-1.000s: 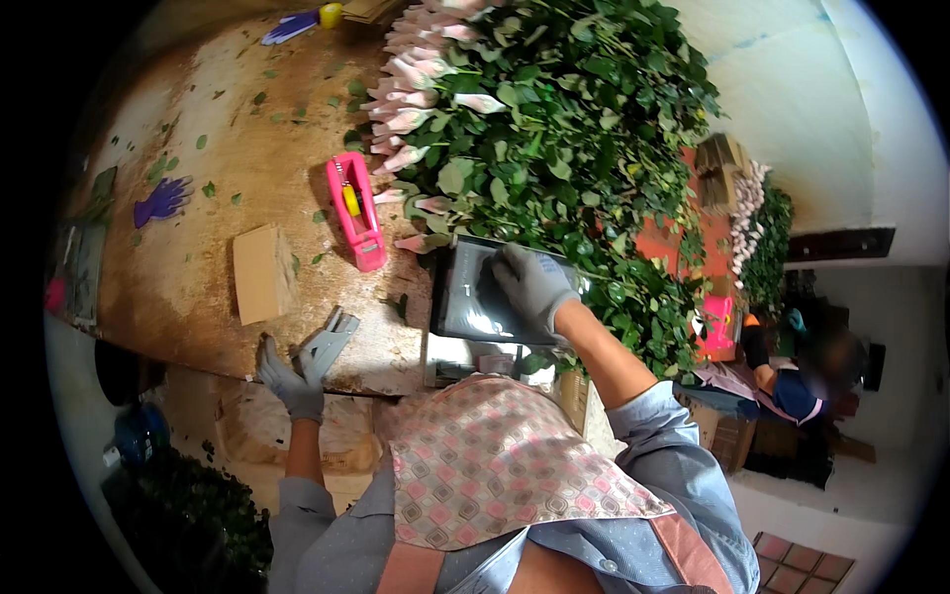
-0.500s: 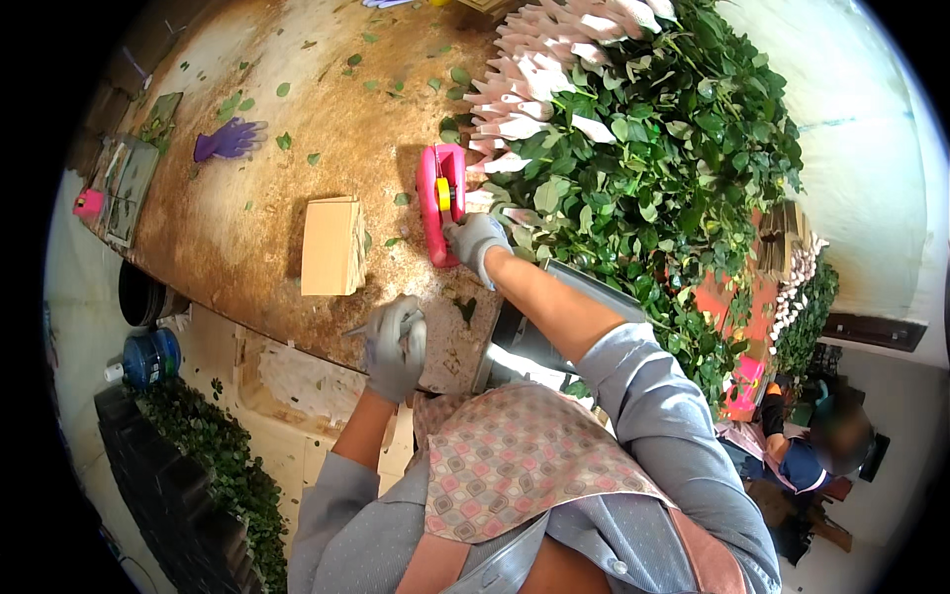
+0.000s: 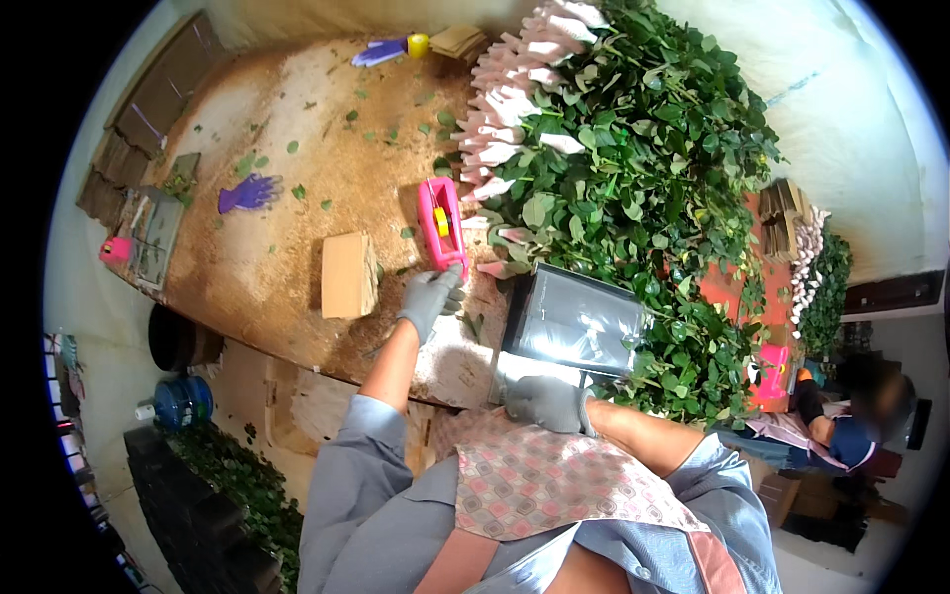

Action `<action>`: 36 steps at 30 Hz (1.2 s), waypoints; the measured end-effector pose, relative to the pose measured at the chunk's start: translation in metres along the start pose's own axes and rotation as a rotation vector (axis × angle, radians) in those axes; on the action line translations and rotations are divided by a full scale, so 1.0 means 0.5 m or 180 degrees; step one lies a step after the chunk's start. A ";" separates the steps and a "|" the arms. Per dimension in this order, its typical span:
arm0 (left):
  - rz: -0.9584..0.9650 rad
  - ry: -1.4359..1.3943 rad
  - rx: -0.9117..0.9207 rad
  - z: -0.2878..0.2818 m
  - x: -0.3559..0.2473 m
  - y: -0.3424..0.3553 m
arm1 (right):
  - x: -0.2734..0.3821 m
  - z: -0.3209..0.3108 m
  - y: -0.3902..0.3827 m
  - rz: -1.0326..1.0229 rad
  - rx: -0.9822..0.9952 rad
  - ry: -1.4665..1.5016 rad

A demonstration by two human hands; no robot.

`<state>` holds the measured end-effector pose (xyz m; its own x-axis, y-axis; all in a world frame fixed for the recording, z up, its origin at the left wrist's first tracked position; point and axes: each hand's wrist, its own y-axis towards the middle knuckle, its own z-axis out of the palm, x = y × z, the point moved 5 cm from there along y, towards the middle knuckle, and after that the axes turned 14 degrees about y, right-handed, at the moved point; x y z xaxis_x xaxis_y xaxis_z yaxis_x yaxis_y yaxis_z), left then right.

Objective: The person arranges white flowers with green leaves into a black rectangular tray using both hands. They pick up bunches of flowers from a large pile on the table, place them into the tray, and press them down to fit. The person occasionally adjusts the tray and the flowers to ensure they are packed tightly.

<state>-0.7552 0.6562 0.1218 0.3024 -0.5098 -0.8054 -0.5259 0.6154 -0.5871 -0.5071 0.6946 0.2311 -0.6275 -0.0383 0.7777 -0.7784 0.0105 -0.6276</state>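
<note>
My left hand (image 3: 430,299), in a grey glove, reaches the near end of a pink tape dispenser (image 3: 427,216) with a yellow roll (image 3: 441,222) in it. Its fingers are drawn together there; what they pinch is too small to make out. Close against my apron, my right hand (image 3: 550,404), also gloved in grey, is curled closed, its fingertips hidden. It lies just below a stack of clear plastic sheets (image 3: 579,317) in a dark tray. A block of tan cardboard pieces (image 3: 346,275) stands left of the dispenser.
Leafy stems (image 3: 653,148) with pale sleeved heads (image 3: 495,119) are heaped along the right. Purple gloves (image 3: 249,193) and loose leaves lie on the worn table (image 3: 297,119). A water jug (image 3: 184,401) and black bin (image 3: 178,337) stand left. Another person (image 3: 831,431) works at far right.
My right hand has left the tape dispenser and drawn back to my apron, beside the plastic stack. My left hand has moved forward and right to the dispenser's near end. The view has shifted.
</note>
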 end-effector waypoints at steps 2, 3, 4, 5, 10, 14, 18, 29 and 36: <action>0.0224 0.0485 -0.0126 -0.005 0.024 0.031 | 0.019 0.009 -0.007 0.0098 -0.0030 -0.0173; 0.0243 0.0697 -0.0268 0.001 0.022 0.031 | 0.013 0.008 -0.011 0.0156 -0.0162 -0.0221; 0.0436 0.1566 -0.0498 -0.005 0.010 0.031 | 0.010 0.006 -0.016 0.0216 -0.0296 -0.0262; 0.0636 0.2433 -0.0734 -0.013 -0.004 0.033 | 0.016 0.000 -0.020 0.0182 -0.0415 -0.0284; 0.0947 0.3660 -0.1083 0.035 -0.013 0.015 | -0.016 -0.039 -0.060 -0.0281 -0.0890 0.0594; 0.1469 0.1023 -0.0379 0.073 -0.120 0.004 | 0.042 -0.097 -0.212 -0.1479 -0.1276 0.1188; 0.1777 0.1120 0.0359 0.270 -0.316 -0.017 | 0.055 -0.202 -0.376 -0.2091 -0.1879 0.1856; 0.1798 0.5135 0.2411 0.710 -0.263 0.134 | -0.090 -0.268 -0.391 -0.1713 -0.3047 0.2803; 0.2103 0.6040 0.1599 0.705 -0.269 0.117 | -0.193 -0.145 -0.375 -0.1054 -0.2814 0.2690</action>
<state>-0.5463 0.9728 0.1669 -0.9869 0.1605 0.0154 0.1269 0.8322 -0.5398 -0.3021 0.7686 0.2764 0.0380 0.4776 0.8778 -0.4399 0.7967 -0.4144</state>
